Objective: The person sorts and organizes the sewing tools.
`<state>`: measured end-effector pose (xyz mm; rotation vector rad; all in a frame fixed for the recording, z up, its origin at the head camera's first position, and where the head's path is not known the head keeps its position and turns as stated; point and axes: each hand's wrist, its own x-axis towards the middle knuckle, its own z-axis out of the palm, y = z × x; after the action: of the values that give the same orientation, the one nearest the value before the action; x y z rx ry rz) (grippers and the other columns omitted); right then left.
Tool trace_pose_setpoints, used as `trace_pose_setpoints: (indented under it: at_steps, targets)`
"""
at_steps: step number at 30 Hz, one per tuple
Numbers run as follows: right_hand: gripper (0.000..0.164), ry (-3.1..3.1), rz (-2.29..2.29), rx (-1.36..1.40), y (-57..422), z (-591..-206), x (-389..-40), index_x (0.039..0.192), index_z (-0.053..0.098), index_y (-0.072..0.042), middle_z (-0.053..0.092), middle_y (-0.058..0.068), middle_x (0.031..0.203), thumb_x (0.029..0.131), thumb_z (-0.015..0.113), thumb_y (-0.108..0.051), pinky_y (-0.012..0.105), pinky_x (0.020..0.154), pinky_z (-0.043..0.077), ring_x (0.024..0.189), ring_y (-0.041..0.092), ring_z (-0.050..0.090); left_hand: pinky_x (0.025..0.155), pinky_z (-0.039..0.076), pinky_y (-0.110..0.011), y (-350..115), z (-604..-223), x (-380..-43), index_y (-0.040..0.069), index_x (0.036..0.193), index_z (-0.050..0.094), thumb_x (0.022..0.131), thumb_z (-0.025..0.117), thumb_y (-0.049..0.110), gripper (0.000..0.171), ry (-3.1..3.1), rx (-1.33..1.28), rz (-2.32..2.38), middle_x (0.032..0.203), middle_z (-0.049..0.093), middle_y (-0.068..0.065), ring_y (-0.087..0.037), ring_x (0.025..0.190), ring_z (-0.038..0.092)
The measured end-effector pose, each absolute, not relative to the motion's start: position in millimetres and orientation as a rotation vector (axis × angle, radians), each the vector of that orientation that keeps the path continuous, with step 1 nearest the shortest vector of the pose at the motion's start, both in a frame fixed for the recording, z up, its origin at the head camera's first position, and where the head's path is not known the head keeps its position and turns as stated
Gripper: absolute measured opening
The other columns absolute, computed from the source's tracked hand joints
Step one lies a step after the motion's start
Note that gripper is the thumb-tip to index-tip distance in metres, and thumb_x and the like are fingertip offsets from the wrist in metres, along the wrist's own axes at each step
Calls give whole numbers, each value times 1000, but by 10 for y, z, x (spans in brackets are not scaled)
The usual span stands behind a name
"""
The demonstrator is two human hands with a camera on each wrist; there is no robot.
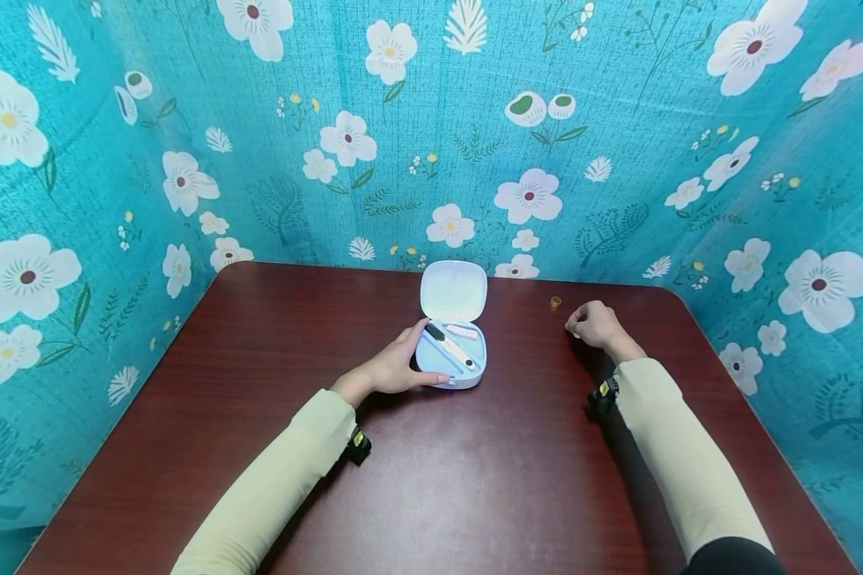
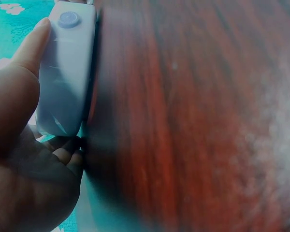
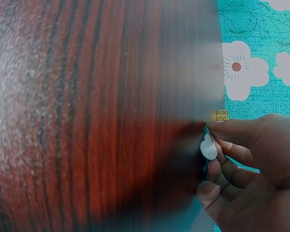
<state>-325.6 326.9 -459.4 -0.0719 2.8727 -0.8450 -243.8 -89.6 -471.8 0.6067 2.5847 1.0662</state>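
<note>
A small light-blue case [image 1: 451, 382] stands on the table with its lid [image 1: 454, 291] raised. Inside lie a white stick-shaped tool [image 1: 455, 348] with a dark end and a small pale pink-and-white piece [image 1: 462, 331]. My left hand [image 1: 395, 366] grips the case, thumb along its front, fingers around the left side. A round button shows on the case's front [image 2: 65, 77] in the left wrist view. Farther right, my right hand [image 1: 598, 323] pinches a small white rounded piece [image 3: 209, 147], shaped like an earbud, low over the table. Its full shape is partly hidden by the fingers.
A small gold ring-shaped thing [image 1: 555, 302] lies on the table near the back, left of my right hand. The dark red-brown wooden table [image 1: 467, 487] ends at a blue flowered cloth [image 1: 417, 160] hanging behind and at both sides.
</note>
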Motion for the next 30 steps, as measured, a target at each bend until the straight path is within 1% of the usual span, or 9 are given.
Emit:
trace_pose_setpoints:
  at_steps: [7, 13, 17, 24, 30]
  targets:
    - [21, 2847, -847, -102, 3258, -4589, -3254, 103, 75, 5, 69, 20, 101, 102, 59, -9, 40, 76, 49, 87, 29, 58, 121, 28, -45, -894, -4710, -2432, 16, 166, 3, 85, 81, 53, 118, 2582, 604, 1069, 166, 20, -16, -28, 150, 29]
    - [20, 2846, -876, -132, 3240, -4578, -3226, 100, 74, 4, 69, 17, 97, 102, 59, -9, 37, 71, 47, 84, 28, 56, 120, 28, -45, -900, -4706, -2433, 15, 166, 4, 85, 80, 54, 118, 2579, 611, 1068, 166, 21, -16, -28, 150, 29]
    - [20, 2843, -915, -170, 3201, -4559, -3196, 100, 73, 5, 70, 16, 97, 101, 60, -10, 36, 72, 47, 84, 27, 58, 120, 29, -45, -906, -4706, -2437, 14, 166, 3, 86, 79, 53, 117, 2576, 621, 1070, 166, 20, -17, -28, 150, 29]
    - [20, 2847, -966, -277, 3084, -4515, -3148, 97, 73, 4, 70, 14, 92, 102, 61, -10, 33, 70, 45, 81, 24, 56, 120, 29, -45, -909, -4710, -2437, 15, 166, 4, 85, 80, 54, 118, 2584, 627, 1063, 165, 22, -16, -27, 149, 30]
    - [19, 2824, -1012, -338, 2954, -4429, -3083, 99, 73, 6, 70, 16, 96, 102, 60, -9, 34, 68, 47, 80, 24, 56, 120, 29, -44, -900, -4702, -2434, 16, 166, 4, 85, 80, 54, 118, 2588, 623, 1059, 165, 22, -16, -27, 148, 31]
